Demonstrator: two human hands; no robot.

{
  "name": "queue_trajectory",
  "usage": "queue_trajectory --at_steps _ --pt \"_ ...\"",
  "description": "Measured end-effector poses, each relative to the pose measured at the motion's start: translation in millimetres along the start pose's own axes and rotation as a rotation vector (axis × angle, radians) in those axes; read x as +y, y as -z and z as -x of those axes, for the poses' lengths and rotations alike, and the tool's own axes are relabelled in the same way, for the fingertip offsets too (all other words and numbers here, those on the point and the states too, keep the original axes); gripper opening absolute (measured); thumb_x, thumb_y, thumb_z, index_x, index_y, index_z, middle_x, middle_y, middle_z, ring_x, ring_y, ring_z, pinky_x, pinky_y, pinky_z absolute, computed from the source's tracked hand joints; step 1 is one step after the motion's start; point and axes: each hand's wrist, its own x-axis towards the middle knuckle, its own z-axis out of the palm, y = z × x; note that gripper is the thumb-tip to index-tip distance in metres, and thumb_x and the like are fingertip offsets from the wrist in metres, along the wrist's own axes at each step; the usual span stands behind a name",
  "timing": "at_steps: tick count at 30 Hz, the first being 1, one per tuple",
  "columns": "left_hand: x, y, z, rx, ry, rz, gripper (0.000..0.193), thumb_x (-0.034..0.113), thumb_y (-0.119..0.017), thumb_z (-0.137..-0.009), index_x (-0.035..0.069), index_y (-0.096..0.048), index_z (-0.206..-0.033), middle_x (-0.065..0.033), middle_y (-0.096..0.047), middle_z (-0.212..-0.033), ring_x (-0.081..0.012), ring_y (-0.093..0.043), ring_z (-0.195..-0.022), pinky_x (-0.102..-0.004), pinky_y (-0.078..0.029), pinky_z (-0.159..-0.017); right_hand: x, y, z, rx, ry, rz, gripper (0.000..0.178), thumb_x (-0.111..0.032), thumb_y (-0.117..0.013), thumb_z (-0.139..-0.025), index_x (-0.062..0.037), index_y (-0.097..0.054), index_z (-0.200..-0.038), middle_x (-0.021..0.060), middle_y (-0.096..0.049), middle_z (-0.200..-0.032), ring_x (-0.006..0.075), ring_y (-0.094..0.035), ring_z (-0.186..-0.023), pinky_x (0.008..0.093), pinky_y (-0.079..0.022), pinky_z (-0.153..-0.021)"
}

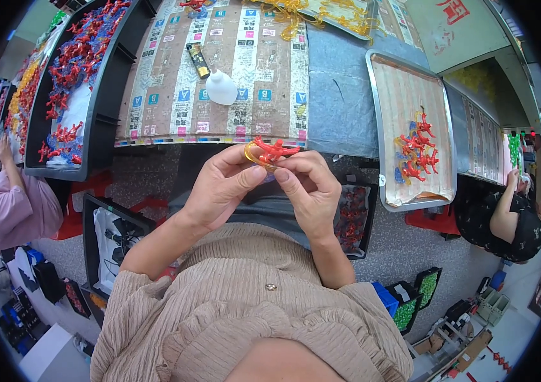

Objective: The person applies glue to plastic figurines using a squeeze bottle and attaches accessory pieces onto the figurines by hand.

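Observation:
Just off the table's front edge, I hold a small red plastic figure (275,150) between both hands. A clear yellow curved piece (249,153) loops around its left side. My left hand (224,189) pinches the left of it, thumb against the yellow piece. My right hand (312,192) is closed on its right side, thumb and forefinger together. A bit of clear bluish plastic shows between the thumbs; the fingers hide how the parts join.
A white squeeze bottle (221,89) and a black-and-gold lighter (198,60) lie on the cardboard-covered table (156,102). A black crate (95,121) of red and blue figures stands left, a metal tray (397,76) with more figures (418,149) right. People sit on both sides.

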Motion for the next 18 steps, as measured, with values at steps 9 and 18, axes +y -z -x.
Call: queue_trajectory --at_steps 9,18 --pt "-3.6 -0.4 1.3 0.071 -0.127 -0.247 0.024 0.005 -0.065 -0.089 0.0 -0.061 -0.112 -0.0058 -0.061 -0.111 -0.0112 -0.058 -0.101 -0.0262 -0.049 -0.089 6.2 -1.5 2.1 0.026 0.128 0.081 0.015 -0.002 -0.074 -0.078 -0.0016 -0.069 -0.092 0.0072 -0.065 -0.088 0.0131 -0.059 -0.077 0.0221 -0.047 -0.064" --pt "-8.2 2.9 -6.0 0.115 -0.484 -0.748 0.02 0.003 -0.068 -0.085 -0.005 -0.063 -0.103 -0.0065 -0.055 -0.104 -0.0106 -0.059 -0.091 -0.0229 -0.05 -0.081 4.1 -6.0 4.1 0.078 -0.264 -0.16 0.013 -0.007 -0.069 -0.086 0.0016 -0.068 -0.097 0.0069 -0.061 -0.099 0.0097 -0.059 -0.082 0.0217 -0.05 -0.071"
